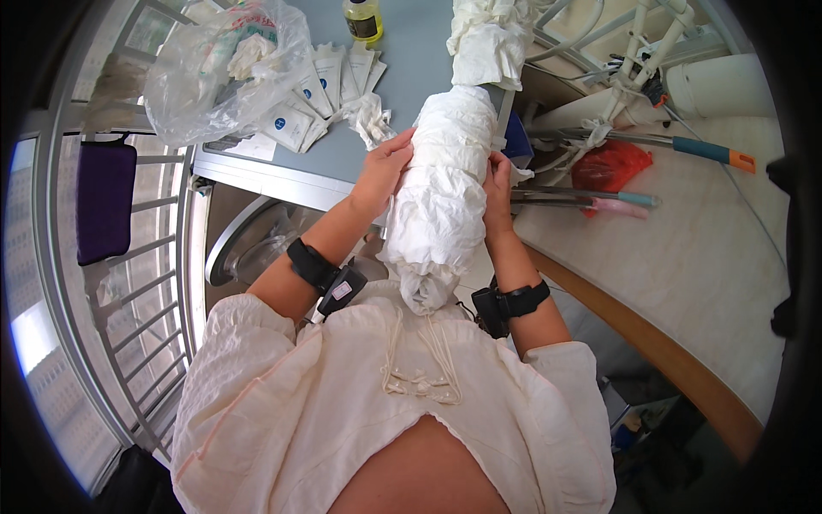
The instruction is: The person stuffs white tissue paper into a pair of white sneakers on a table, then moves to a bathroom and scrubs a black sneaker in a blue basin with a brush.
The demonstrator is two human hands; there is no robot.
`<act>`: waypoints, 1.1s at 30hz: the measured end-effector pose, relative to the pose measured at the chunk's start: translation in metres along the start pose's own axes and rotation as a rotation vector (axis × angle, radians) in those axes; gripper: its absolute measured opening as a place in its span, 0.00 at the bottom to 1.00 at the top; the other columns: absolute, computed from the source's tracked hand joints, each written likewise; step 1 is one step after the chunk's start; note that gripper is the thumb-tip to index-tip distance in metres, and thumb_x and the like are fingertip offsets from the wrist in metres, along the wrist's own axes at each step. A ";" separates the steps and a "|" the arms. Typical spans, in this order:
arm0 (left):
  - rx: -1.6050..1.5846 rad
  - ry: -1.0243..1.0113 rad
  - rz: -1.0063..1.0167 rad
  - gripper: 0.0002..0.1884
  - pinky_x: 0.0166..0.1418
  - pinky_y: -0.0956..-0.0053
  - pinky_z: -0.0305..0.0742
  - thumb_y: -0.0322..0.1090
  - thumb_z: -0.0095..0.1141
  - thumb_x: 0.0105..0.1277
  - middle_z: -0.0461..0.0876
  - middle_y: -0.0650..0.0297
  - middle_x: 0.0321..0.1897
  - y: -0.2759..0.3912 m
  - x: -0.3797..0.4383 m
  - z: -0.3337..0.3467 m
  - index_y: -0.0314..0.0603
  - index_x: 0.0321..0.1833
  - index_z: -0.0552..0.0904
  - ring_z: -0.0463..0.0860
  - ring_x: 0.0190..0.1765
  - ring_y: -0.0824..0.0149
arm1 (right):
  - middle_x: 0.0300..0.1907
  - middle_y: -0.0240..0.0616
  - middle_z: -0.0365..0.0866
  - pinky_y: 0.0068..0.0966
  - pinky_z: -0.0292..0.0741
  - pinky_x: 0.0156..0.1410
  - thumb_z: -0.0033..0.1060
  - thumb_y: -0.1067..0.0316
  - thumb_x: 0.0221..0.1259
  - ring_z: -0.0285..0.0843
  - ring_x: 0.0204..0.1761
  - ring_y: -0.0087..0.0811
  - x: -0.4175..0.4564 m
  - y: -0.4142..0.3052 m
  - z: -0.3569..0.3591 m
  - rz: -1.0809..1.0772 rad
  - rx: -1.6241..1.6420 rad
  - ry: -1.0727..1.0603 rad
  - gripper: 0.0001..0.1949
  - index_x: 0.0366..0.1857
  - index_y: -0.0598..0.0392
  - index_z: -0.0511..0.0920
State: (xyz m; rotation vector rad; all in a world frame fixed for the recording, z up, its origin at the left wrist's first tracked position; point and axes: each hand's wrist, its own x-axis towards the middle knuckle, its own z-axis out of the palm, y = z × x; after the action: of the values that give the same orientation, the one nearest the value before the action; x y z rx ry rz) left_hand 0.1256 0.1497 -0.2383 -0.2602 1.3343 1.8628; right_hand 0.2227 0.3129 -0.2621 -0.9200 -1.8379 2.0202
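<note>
A long bundle of crumpled white tissue-like sheets point(443, 212) stretches from my chest towards the grey tabletop, its near end gathered into a twisted knot. My left hand point(388, 160) holds its left side, fingertips pressed against the white folds. On the opposite side my right hand point(498, 193) grips it, with some fingers hidden behind. A second white bundle point(489, 48) lies at the far right of the tabletop, just beyond the first. Close to my left hand is a crumpled white wad point(371, 122), with several white sachets point(321, 83) fanned out beside it.
On the grey tabletop point(411, 38) are a clear plastic bag point(186, 96) and a bottle of yellow liquid point(363, 20). A front-loading washer door point(241, 241) is below. To the right are long-handled tools point(697, 151), a red plastic bag point(607, 170) and white pipes point(713, 87).
</note>
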 end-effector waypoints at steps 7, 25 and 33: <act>-0.198 -0.193 -0.062 0.24 0.58 0.71 0.75 0.41 0.44 0.75 0.78 0.58 0.55 -0.006 -0.004 -0.004 0.32 0.67 0.67 0.79 0.55 0.67 | 0.54 0.41 0.74 0.26 0.65 0.62 0.41 0.53 0.74 0.70 0.54 0.32 -0.012 -0.028 0.024 0.058 0.146 0.096 0.22 0.59 0.60 0.69; -0.124 -0.366 0.156 0.28 0.69 0.57 0.66 0.54 0.39 0.74 0.71 0.55 0.65 0.037 -0.021 0.015 0.43 0.69 0.66 0.72 0.64 0.54 | 0.57 0.36 0.76 0.29 0.75 0.60 0.29 0.32 0.70 0.77 0.55 0.29 -0.012 -0.088 0.038 0.497 0.520 -0.434 0.35 0.68 0.49 0.64; -0.352 -0.209 0.095 0.24 0.63 0.56 0.73 0.48 0.45 0.73 0.76 0.52 0.59 0.028 -0.024 0.013 0.39 0.65 0.71 0.78 0.57 0.52 | 0.56 0.39 0.77 0.28 0.75 0.57 0.30 0.31 0.68 0.79 0.52 0.32 -0.013 -0.119 0.029 0.478 0.225 -0.377 0.37 0.66 0.51 0.67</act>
State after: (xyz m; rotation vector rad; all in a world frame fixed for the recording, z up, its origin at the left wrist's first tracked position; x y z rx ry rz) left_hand 0.1253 0.1455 -0.1996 -0.1780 0.8886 2.1375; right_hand 0.1890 0.3020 -0.1439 -1.0420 -1.6111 2.7914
